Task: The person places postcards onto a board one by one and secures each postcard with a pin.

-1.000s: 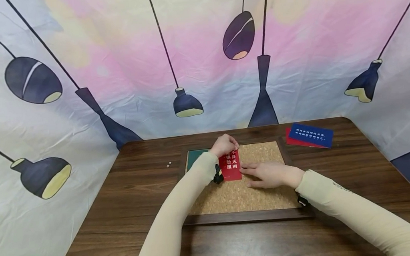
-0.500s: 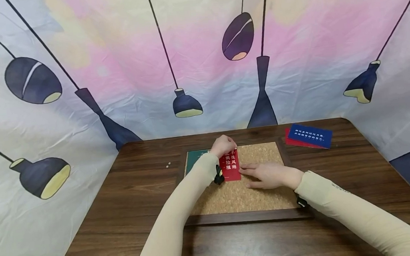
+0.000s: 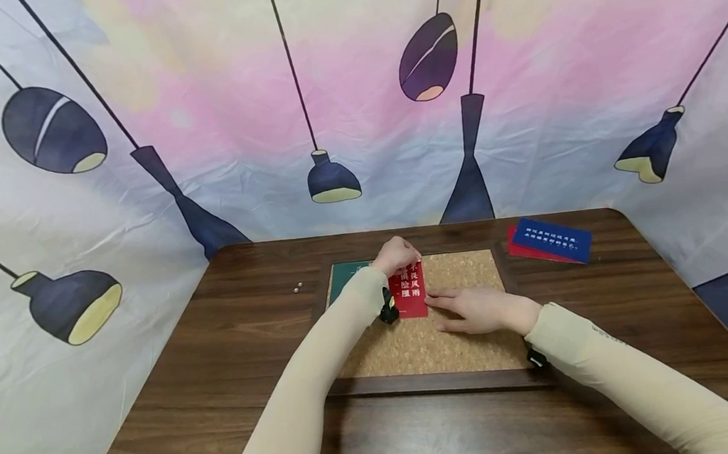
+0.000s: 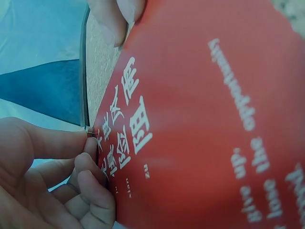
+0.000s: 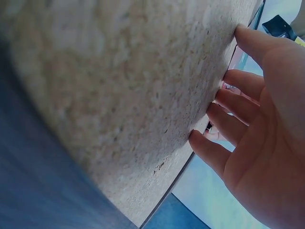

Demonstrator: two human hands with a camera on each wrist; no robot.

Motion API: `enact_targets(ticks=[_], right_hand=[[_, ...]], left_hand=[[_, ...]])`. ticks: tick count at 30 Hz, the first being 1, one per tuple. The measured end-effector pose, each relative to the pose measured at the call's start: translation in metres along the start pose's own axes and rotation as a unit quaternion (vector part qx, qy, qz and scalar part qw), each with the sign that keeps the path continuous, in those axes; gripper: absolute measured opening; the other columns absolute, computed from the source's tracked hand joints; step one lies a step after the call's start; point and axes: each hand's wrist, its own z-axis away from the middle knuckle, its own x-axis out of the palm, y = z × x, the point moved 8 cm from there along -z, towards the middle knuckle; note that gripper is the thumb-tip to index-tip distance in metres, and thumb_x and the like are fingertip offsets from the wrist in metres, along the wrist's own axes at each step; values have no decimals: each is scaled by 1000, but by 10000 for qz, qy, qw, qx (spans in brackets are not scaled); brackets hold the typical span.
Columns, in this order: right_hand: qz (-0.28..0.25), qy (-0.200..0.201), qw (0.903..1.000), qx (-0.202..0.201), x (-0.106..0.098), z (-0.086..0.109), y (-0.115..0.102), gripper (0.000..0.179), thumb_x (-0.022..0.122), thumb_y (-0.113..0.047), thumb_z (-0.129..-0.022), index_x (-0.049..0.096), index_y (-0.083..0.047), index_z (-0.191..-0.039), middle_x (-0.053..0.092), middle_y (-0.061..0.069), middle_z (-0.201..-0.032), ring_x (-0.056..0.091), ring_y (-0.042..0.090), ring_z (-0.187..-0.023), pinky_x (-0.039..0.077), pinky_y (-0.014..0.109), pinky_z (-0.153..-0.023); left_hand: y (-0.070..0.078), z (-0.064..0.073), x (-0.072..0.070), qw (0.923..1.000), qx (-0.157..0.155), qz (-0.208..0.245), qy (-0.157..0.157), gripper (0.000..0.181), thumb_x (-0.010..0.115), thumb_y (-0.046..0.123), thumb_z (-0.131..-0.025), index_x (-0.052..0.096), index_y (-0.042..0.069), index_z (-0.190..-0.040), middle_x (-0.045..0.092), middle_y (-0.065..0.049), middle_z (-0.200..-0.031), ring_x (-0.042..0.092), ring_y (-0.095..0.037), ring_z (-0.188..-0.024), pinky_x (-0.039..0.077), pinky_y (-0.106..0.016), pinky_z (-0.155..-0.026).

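Observation:
A red card (image 3: pixel 412 304) with white writing lies on a framed cork board (image 3: pixel 425 354). At the card's top right corner my left hand (image 3: pixel 394 255) pinches a small pushpin (image 4: pixel 90 133) between thumb and finger, its thin metal shank at the card's edge; its other fingers are curled over the card. My right hand (image 3: pixel 478 310) rests fingertips down on the cork, with its fingers spread and fairly straight, the foremost touching the card's right edge. A green card (image 3: pixel 342 280) on the board's left side is partly hidden by my left arm.
A blue card (image 3: pixel 554 239) overlaps another red card (image 3: pixel 518 251) on the wooden table (image 3: pixel 241 379) at the back right. Two tiny pale pieces (image 3: pixel 298 288) lie left of the board. A printed cloth (image 3: pixel 214 110) hangs behind the table.
The head view has shifted slightly. My left fingers stay at the card's top right corner with little movement, and my right hand holds its place.

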Motion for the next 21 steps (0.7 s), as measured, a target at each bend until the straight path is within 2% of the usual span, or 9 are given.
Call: enact_targets(ticks=[8, 16, 21], right_hand=[[19, 30, 10000, -16, 0, -1, 1, 60, 59, -41, -102, 49, -5, -150, 42, 16, -156, 44, 34, -140, 40, 51, -109], [-2, 24, 10000, -30, -1, -2, 1, 60, 59, -41, -102, 49, -4, -149, 42, 16, -155, 44, 35, -140, 40, 51, -110], [-7, 9, 10000, -37, 0, -1, 1, 60, 59, -40, -102, 49, -4, -149, 43, 17, -155, 44, 35, -140, 39, 51, -110]], left_hand=[[1, -1, -2, 9999, -65, 150, 38, 18, 60, 8, -99, 75, -1, -106, 68, -11, -98, 41, -14, -55, 42, -29, -56], [0, -4, -1, 9999, -59, 81, 61, 18, 60, 9, -100, 76, 1, -104, 67, -11, -103, 55, -18, -75, 47, -28, -60], [-2, -6, 2, 10000, -35, 70, 47, 15, 62, 5, -98, 75, 1, -103, 67, -10, -102, 55, -18, -74, 46, -28, -59]])
